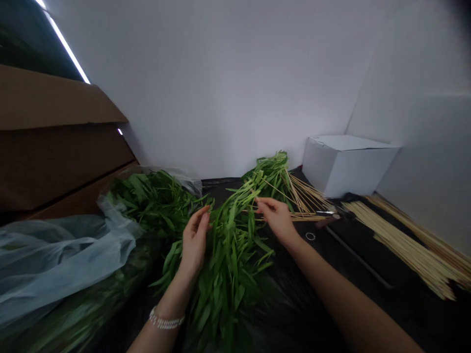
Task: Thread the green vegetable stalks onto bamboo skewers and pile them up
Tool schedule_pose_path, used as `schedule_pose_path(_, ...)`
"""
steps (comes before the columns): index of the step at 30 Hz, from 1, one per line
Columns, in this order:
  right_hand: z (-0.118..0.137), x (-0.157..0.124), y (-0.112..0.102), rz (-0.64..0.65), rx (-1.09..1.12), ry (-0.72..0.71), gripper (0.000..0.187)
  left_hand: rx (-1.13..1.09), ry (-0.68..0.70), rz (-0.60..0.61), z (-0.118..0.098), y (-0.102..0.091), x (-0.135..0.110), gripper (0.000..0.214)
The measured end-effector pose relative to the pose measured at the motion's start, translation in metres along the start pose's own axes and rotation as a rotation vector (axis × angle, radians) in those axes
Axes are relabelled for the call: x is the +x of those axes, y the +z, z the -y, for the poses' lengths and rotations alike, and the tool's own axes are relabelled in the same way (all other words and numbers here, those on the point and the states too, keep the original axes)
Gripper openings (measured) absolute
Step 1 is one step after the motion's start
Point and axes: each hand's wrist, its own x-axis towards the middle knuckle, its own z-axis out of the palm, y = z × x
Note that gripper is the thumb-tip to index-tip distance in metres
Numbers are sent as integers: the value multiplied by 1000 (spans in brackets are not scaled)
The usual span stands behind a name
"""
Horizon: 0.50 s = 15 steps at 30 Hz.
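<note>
A heap of long-leaved green stems (230, 250) lies in front of me on a dark plastic sheet. My left hand (194, 240), with a beaded bracelet (166, 321) on the wrist, is at the heap's left side. Its thumb and fingers are curled close together by some leaf tips; what they pinch, if anything, is too small to make out. At the upper right of the heap, my right hand (276, 219) pinches a pale green stem (253, 196) between thumb and forefinger. Thin wooden sticks (303, 193) fan out just beyond that hand.
More greens (154, 196) spill from a clear plastic bag (73, 260) at left, below a cardboard box (55, 98). A second bunch (274, 164) rests against the wall. To the right are a white box (348, 164), scissors (327, 215), a ring (310, 236) and bundled sticks (401, 245).
</note>
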Motion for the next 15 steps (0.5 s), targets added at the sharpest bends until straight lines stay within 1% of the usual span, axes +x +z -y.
schedule_pose_path(1, -1, 5, -5, -94, 62, 24, 40, 28, 69, -24, -2, 1, -2, 37)
schedule_pose_path(2, -2, 9, -9, -155, 115, 41, 42, 62, 130, -37, -4, 2, -4, 33)
schedule_pose_path(4, -3, 14, -15, -227, 181, 44, 44, 141, 223, -20, -7, 5, -11, 25)
schedule_pose_path(5, -3, 14, -16, -237, 197, 39, 44, 181, 253, 19, -8, 7, -15, 21)
schedule_pose_path(6, -3, 14, -15, -235, 205, 34, 43, 221, 275, 92, -8, 9, -18, 18)
schedule_pose_path(8, -1, 12, -13, -204, 210, 33, 42, 305, 315, 316, -7, 14, -26, 13)
schedule_pose_path(10, 2, 9, -9, -163, 215, 44, 40, 400, 359, 570, -4, 17, -31, 17)
schedule_pose_path(12, 3, 7, -7, -139, 226, 61, 39, 511, 379, 779, 1, 19, -35, 24)
schedule_pose_path(14, 4, 7, -6, -131, 238, 73, 39, 644, 371, 900, 6, 19, -37, 27)
schedule_pose_path(15, 4, 7, -6, -129, 242, 78, 38, 719, 363, 929, 9, 19, -37, 27)
